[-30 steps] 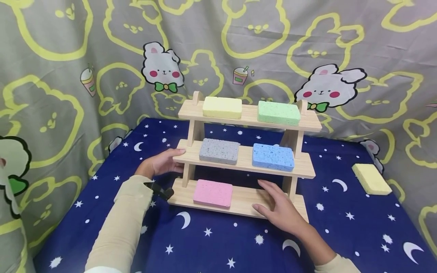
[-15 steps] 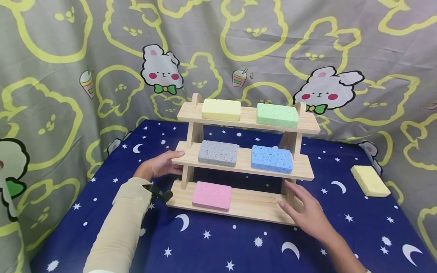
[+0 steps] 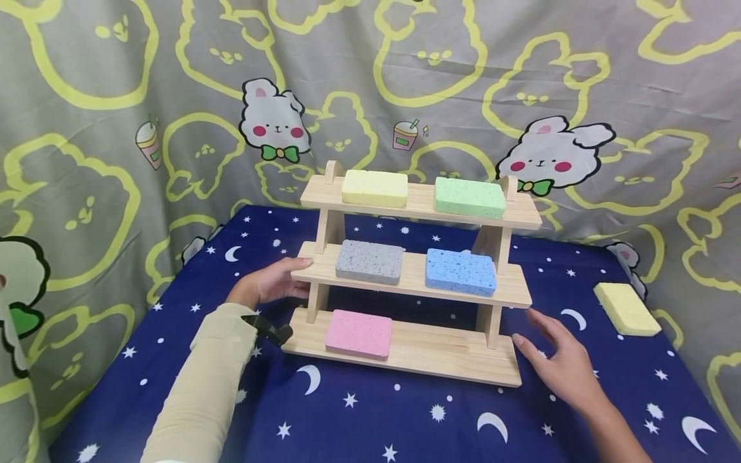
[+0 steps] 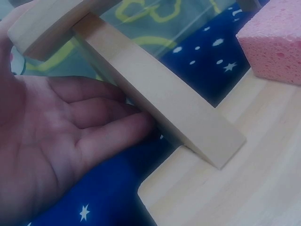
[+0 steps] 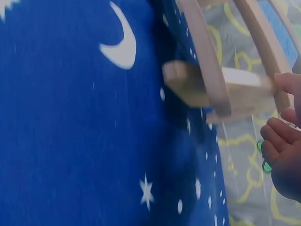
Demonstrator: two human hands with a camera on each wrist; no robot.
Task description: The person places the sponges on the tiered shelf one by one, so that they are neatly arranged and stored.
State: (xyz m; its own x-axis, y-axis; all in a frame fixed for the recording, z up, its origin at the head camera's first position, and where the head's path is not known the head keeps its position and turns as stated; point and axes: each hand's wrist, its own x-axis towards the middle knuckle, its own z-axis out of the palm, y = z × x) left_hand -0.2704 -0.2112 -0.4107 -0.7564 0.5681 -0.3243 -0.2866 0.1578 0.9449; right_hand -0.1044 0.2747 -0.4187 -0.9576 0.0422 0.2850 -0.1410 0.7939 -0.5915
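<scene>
A three-tier wooden display shelf stands on the table. My left hand holds the left end of its middle tier, thumb on top; in the left wrist view, the fingers reach behind the upright. Off the rack's right end, my right hand holds nothing, its fingers loosely bent. On the top tier lie a yellow sponge and a green sponge. A grey sponge and a blue sponge occupy the middle tier. The pink sponge sits at the left of the bottom tier.
Another yellow sponge lies on the dark blue star-patterned tablecloth at the right. Behind the table hangs a grey curtain with yellow cartoon outlines. A black strap piece sticks out at the left wrist.
My right hand has moved right, from over the bottom tier to beyond the rack's right end. The left hand keeps its hold, and the sponges keep their places.
</scene>
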